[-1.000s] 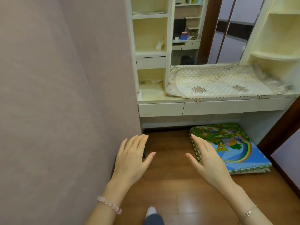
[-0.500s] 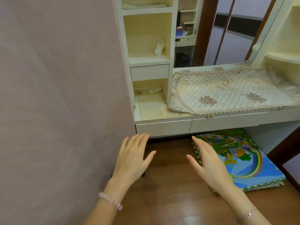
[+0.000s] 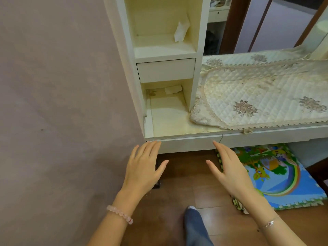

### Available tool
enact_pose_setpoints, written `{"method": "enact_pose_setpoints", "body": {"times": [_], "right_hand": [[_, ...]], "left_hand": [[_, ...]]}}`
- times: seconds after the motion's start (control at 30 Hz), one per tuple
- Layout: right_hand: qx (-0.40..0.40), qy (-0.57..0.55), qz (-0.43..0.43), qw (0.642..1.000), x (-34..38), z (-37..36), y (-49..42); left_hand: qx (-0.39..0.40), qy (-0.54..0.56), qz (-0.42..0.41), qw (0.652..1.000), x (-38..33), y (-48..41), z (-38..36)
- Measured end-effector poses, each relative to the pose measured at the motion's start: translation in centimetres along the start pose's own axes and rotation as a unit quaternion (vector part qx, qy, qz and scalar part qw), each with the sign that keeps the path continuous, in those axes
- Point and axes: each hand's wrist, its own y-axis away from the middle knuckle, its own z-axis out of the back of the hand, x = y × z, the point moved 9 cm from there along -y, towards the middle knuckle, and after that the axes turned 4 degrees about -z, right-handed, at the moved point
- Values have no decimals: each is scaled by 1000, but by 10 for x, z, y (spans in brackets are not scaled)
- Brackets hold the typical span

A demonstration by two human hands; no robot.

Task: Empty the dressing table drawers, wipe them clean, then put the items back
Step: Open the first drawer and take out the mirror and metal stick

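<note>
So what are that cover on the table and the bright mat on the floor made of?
The cover looks like quilted cream fabric: diamond stitching, embroidered flowers, lace trim. The mat looks like foam, matte with printed cartoons; its toothed, interlocking edges suggest puzzle tiles.

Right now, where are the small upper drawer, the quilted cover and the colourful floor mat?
small upper drawer (image 3: 166,69): head view, middle of its closed front.
quilted cover (image 3: 262,96): head view, quilted middle between the flower motifs.
colourful floor mat (image 3: 284,181): head view, on the rainbow.
</note>
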Motion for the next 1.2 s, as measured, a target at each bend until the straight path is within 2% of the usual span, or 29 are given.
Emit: {"method": "enact_pose_setpoints", "body": {"times": [0.4, 0.77, 0.83, 0.9, 0.97, 1.03, 1.07, 1.13, 1.2], "right_hand": [[76, -8, 21, 997, -53, -26, -112], [115, -10, 23, 993, -78, -63, -139], [106, -30, 12, 994, -80, -67, -138], [97, -106, -35, 989, -88, -76, -133], [98, -226, -134, 960, -109, -99, -123], [109, -329, -260, 901, -133, -135, -110], [112, -385, -329, 855, -145, -154, -102], [118, -492, -443, 740, -161, -193, -87], [120, -571, -504, 637, -169, -224, -77]], "left_hand": [[39, 9, 60, 997, 3, -93, -55], [76, 8, 61, 995, 4, -116, -93], [81, 16, 56, 995, 5, -118, -98], [85, 24, 52, 995, 6, -121, -104], [87, 29, 49, 995, 8, -122, -111], [89, 41, 48, 994, 11, -121, -120], [92, 45, 49, 994, 13, -119, -124], [96, 50, 50, 993, 16, -115, -133], [101, 51, 51, 992, 19, -111, -141]]}}
